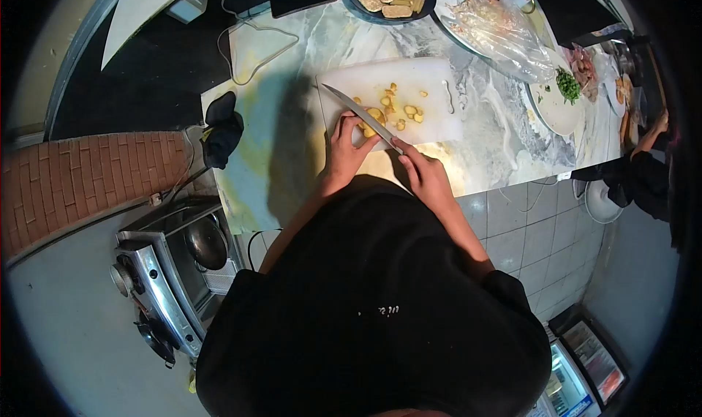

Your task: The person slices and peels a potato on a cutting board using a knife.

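Observation:
My right hand [425, 174] is closed around the handle of a long kitchen knife [356, 109], whose blade slants up and left across the white cutting board [431, 77]. With bent fingers, my left hand [345, 153] grips a yellow piece of food [375, 115] beside the blade near the board's front edge. The fingers and the knife hide part of that piece, and its exact kind is unclear. Several small yellow slices [414, 113] lie scattered over the middle of the board.
Behind the board stands a dark plate [353, 6] of flat tan pieces. To the right are a clear plastic bag [504, 33] and a plate [553, 115] with chopped greens [567, 85]. A white cable [285, 36] runs at left. Another person's arm [651, 137] shows far right.

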Available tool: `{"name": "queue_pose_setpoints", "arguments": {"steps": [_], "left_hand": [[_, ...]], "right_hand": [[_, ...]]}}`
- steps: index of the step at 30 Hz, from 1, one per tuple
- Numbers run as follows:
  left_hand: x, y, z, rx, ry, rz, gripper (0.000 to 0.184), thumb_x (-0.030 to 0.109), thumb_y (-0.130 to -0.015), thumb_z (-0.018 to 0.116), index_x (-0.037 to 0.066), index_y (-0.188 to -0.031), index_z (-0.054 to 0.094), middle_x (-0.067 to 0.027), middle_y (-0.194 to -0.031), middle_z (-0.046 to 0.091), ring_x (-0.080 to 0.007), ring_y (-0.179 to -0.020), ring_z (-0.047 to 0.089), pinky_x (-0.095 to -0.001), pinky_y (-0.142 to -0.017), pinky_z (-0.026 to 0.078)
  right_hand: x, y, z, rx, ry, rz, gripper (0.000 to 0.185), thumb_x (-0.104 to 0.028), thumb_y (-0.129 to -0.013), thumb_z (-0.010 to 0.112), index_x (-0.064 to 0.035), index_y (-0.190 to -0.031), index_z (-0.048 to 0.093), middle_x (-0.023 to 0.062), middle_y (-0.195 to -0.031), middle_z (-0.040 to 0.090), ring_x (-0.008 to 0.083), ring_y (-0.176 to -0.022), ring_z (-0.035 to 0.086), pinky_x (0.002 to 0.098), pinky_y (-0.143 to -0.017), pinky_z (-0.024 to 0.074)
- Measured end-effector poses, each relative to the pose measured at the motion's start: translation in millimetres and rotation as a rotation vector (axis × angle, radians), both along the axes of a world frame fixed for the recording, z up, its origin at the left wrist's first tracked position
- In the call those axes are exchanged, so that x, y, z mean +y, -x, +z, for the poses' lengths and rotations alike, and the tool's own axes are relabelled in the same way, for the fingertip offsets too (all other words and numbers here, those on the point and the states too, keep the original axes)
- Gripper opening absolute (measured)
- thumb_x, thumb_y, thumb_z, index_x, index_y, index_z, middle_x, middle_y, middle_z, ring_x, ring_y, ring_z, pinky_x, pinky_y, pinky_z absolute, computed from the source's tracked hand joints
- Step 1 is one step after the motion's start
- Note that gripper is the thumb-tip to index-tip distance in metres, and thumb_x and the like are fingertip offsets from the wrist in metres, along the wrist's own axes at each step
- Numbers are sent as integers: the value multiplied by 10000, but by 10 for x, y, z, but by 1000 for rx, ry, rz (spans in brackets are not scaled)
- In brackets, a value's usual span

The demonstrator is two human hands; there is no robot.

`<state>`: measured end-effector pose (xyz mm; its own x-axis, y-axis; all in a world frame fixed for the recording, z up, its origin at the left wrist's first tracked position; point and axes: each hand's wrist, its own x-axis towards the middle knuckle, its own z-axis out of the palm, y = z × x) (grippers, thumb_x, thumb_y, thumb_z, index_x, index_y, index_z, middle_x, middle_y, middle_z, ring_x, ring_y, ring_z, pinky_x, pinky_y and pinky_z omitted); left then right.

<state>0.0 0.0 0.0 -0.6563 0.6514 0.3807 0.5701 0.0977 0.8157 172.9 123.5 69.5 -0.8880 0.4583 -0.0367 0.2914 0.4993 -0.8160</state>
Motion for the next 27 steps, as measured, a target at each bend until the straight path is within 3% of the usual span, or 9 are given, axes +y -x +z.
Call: {"name": "queue_pose_setpoints", "arguments": {"steps": [3,5,12,14,18,20,27], "left_hand": [[-21,-2,-17,-19,19,23,527,2,-744,890,30,-1162,570,-166,-1311,664,-368,-1197,652,-426,-1006,533],[-23,-15,-9,-50,25,28,523,2,-742,889,29,-1156,571,-165,-1290,672,-372,-1201,647,-426,-1002,532],[-21,-14,8,-7,36,15,519,8,-745,889,25,-1154,570,-169,-1290,665,-379,-1212,637,-430,-1000,530],[-18,-17,4,8,21,22,511,15,-743,894,23,-1143,575,-172,-1273,662,-380,-1181,643,-431,-976,533],[-9,-18,2,10,17,46,508,23,-739,901,21,-1133,581,-174,-1233,659,-380,-1137,649,-434,-946,536],[-13,-14,-14,28,11,55,512,31,-729,910,19,-1128,588,-173,-1204,650,-380,-1107,652,-436,-923,539],[-26,-29,-17,-11,31,55,481,97,-783,892,26,-1150,588,-176,-1209,617,-405,-1123,631,-456,-936,531]], "right_hand": [[-38,18,-16,31,-10,-15,356,-151,-1057,614,-127,-1412,635,290,-878,689,473,-773,672,417,-675,534],[-55,20,-30,18,-33,-49,345,-193,-1042,633,-168,-1384,669,247,-907,733,437,-808,713,473,-694,575],[-53,28,14,-24,-37,-49,331,-184,-1040,632,-152,-1366,680,252,-906,730,439,-811,712,475,-698,573],[-53,31,-63,60,-8,-36,342,-151,-1058,613,-106,-1395,651,288,-851,670,468,-746,658,401,-656,524],[-64,64,-47,64,12,-42,338,-153,-1060,610,-100,-1392,651,284,-849,665,463,-726,651,396,-647,518],[-69,80,-11,17,25,-58,334,-176,-1044,627,-138,-1373,672,259,-879,713,443,-796,705,470,-681,556],[-59,113,-52,13,14,-62,302,-174,-1044,626,-129,-1337,680,260,-832,694,449,-757,689,473,-643,539]]}}
